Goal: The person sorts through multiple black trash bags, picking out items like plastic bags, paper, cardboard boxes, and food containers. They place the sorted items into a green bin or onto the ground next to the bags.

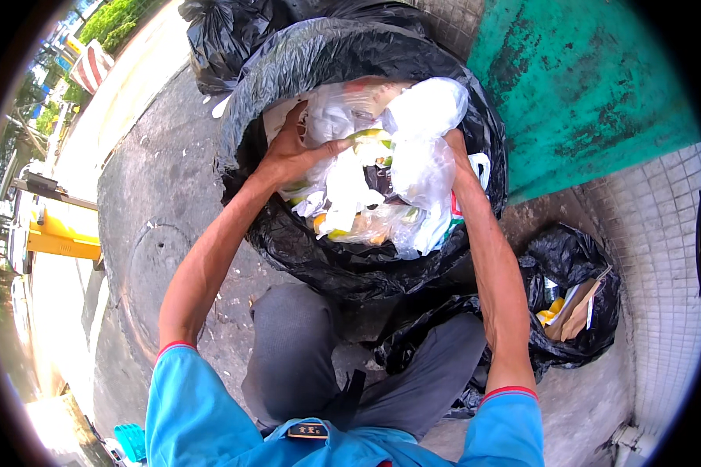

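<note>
A large black garbage bag (296, 70), its mouth wide, holds mixed rubbish. Inside lie crumpled clear plastic bags (424, 173), a puffed white plastic bag (427, 107), white tissue (345, 187) and green-yellow peel (371, 136). My left hand (292, 152) reaches into the left side of the heap, thumb stretched toward the peel and apart from the fingers, whose tips are partly hidden. At the right side, my right hand (455, 144) goes down beside the puffed bag, which hides most of its fingers; whether they grip anything is hidden.
A smaller black bag (572, 241) with cardboard (578, 311) and yellow scraps lies right of my knees. Another black bag (234, 43) stands at the far left. A green panel (584, 86) and a tiled wall (670, 226) bound the right. Grey pavement (163, 156) spreads left.
</note>
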The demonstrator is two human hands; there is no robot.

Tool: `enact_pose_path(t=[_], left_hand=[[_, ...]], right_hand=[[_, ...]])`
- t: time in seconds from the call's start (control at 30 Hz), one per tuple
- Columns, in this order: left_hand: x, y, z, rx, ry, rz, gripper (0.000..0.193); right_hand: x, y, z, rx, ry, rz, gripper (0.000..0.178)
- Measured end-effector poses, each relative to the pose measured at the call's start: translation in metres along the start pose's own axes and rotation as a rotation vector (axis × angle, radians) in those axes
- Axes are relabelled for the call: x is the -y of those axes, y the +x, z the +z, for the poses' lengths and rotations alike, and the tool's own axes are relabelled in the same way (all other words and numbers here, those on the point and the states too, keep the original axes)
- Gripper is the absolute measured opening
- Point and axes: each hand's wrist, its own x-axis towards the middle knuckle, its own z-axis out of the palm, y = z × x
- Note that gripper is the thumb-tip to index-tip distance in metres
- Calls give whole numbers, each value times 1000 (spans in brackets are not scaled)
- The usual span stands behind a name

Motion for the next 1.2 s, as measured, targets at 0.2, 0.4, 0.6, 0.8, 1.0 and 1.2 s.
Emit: enact_pose_path(t=[0.2, 0.4, 0.6, 0.8, 1.0, 1.2], left_hand=[[-18, 25, 14, 199, -118, -88, 119], [-1, 45, 4, 373, -19, -454, 101], [18, 30, 17, 322, -868, -621, 46], [-17, 37, 3, 305, -726, -788, 54], [-86, 17, -33, 402, -935, -918, 45], [-130, 29, -71, 388, -1060, -995, 40]], right_hand=[[-9, 1, -21, -3, -9, -31, 39], [1, -2, -2, 20, 95, 131, 33], [28, 2, -2, -50, -92, 110, 25], [70, 12, -23, -102, 61, 158, 28], [112, 4, -29, -108, 140, 244, 30], [169, 21, -34, -114, 158, 274, 32]])
